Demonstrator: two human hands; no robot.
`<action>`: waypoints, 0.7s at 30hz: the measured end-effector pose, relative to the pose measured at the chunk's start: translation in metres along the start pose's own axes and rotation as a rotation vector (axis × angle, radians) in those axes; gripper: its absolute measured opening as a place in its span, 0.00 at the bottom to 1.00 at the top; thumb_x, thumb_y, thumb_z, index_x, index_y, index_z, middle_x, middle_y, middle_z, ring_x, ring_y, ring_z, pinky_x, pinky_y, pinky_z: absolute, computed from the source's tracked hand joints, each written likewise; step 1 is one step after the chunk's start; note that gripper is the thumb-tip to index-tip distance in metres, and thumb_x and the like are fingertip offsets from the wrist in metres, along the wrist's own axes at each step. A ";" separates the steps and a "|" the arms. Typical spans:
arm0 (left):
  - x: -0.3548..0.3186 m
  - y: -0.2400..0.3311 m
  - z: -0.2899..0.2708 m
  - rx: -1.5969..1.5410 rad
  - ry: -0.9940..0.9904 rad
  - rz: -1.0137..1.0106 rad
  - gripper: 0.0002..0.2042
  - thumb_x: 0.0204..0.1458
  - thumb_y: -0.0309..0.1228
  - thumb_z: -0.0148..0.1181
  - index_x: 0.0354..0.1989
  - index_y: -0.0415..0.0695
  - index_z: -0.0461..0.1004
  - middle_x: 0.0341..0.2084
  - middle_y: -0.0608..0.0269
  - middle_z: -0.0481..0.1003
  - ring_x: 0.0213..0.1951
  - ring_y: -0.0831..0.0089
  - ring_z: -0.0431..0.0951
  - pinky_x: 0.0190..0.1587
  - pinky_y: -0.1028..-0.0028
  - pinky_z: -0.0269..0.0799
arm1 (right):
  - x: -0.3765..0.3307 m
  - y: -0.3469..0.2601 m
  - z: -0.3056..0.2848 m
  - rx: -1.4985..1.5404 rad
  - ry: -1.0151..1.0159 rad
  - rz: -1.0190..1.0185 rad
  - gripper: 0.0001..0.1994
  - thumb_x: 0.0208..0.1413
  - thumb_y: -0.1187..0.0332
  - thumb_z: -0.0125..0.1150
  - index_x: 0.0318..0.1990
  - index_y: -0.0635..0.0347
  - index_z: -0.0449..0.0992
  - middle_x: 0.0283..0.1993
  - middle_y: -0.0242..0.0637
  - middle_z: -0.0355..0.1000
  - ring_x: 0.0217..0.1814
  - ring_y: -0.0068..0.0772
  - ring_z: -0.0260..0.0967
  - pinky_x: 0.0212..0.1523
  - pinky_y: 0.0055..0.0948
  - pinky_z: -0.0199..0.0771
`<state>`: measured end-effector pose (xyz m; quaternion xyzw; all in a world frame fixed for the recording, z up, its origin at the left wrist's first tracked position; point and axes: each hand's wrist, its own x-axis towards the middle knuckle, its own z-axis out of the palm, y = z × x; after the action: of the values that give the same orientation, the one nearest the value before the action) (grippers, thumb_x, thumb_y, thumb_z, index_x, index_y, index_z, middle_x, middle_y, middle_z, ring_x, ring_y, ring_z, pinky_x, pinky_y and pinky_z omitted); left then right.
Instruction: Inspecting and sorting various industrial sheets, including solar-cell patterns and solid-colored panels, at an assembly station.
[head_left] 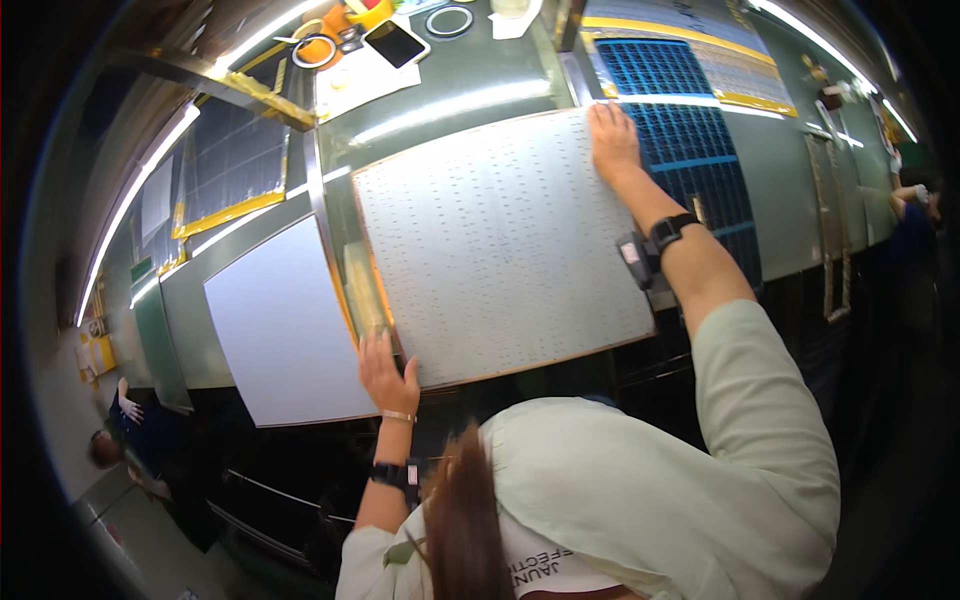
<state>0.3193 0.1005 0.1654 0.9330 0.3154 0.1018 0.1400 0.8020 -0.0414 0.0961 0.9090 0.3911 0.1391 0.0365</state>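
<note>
A large whitish panel (500,250) covered in rows of small dark marks lies on the bench in front of me. My right hand (613,140) rests on its far right corner, fingers stretched out over the edge. At the near left edge of the panel is my left hand (388,372), its fingers extended forward and the thumb apart. That hand lies by the narrow gap between this panel and a plain white board (285,325) on the left. Inside the gap sits a pale yellowish strip (362,285). Neither hand appears to grip anything.
A dark blue gridded sheet (685,130) lies right of the panel. At the back are a phone (396,43), tape rolls (314,50) and white paper (365,85). A metal frame bar (235,88) crosses the far left. Another person (125,440) is at the left.
</note>
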 end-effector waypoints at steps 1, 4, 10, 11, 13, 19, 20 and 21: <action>0.021 -0.006 0.004 0.054 -0.033 0.047 0.29 0.41 0.36 0.60 0.54 0.41 0.62 0.56 0.54 0.58 0.60 0.53 0.51 0.58 0.55 0.47 | 0.002 0.000 -0.006 -0.010 0.110 -0.055 0.17 0.48 0.73 0.43 0.48 0.62 0.66 0.53 0.37 0.61 0.61 0.39 0.52 0.57 0.37 0.54; 0.101 -0.017 0.021 0.152 -0.064 0.139 0.28 0.46 0.40 0.55 0.55 0.39 0.59 0.59 0.59 0.57 0.62 0.52 0.48 0.58 0.52 0.45 | 0.003 -0.001 -0.011 0.090 0.089 -0.064 0.17 0.48 0.73 0.44 0.46 0.64 0.69 0.52 0.39 0.63 0.61 0.39 0.53 0.58 0.37 0.53; 0.220 -0.032 0.060 0.219 0.059 0.162 0.27 0.51 0.45 0.48 0.55 0.40 0.60 0.58 0.60 0.58 0.63 0.55 0.47 0.59 0.49 0.42 | -0.010 -0.001 -0.013 0.267 0.256 -0.072 0.16 0.47 0.73 0.47 0.45 0.64 0.70 0.50 0.37 0.65 0.58 0.36 0.56 0.58 0.36 0.51; 0.231 -0.031 0.065 0.207 0.089 0.158 0.27 0.52 0.46 0.47 0.55 0.41 0.61 0.58 0.60 0.58 0.63 0.55 0.46 0.59 0.48 0.41 | -0.011 -0.001 -0.014 0.252 0.251 -0.079 0.16 0.47 0.73 0.47 0.45 0.64 0.70 0.50 0.37 0.66 0.58 0.36 0.57 0.58 0.36 0.51; 0.240 -0.030 0.072 0.188 0.109 0.148 0.27 0.52 0.48 0.46 0.56 0.42 0.61 0.58 0.61 0.58 0.63 0.56 0.46 0.59 0.48 0.41 | -0.012 -0.002 -0.014 0.236 0.229 -0.070 0.16 0.47 0.73 0.47 0.46 0.64 0.70 0.51 0.37 0.65 0.57 0.35 0.57 0.58 0.35 0.51; 0.247 -0.029 0.078 0.274 0.083 0.084 0.28 0.52 0.48 0.45 0.58 0.44 0.57 0.60 0.64 0.54 0.64 0.58 0.42 0.60 0.49 0.36 | -0.007 -0.002 -0.015 0.222 0.150 -0.058 0.18 0.50 0.69 0.47 0.49 0.64 0.68 0.53 0.38 0.64 0.59 0.36 0.55 0.59 0.36 0.49; 0.245 -0.034 0.083 0.222 0.038 0.065 0.30 0.52 0.50 0.43 0.60 0.44 0.53 0.62 0.62 0.49 0.65 0.58 0.39 0.61 0.48 0.33 | -0.005 -0.006 -0.014 0.244 0.138 -0.067 0.19 0.51 0.67 0.46 0.51 0.64 0.66 0.55 0.39 0.62 0.60 0.37 0.54 0.60 0.37 0.47; 0.245 -0.035 0.085 0.211 0.034 0.065 0.30 0.52 0.50 0.43 0.60 0.44 0.53 0.62 0.62 0.49 0.65 0.58 0.39 0.61 0.48 0.33 | -0.004 -0.006 -0.013 0.266 0.126 -0.076 0.20 0.52 0.64 0.46 0.53 0.63 0.64 0.57 0.40 0.60 0.62 0.38 0.52 0.61 0.38 0.45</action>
<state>0.5145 0.2613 0.0993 0.9505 0.2963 0.0883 0.0320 0.7913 -0.0408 0.1070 0.8798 0.4419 0.1414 -0.1037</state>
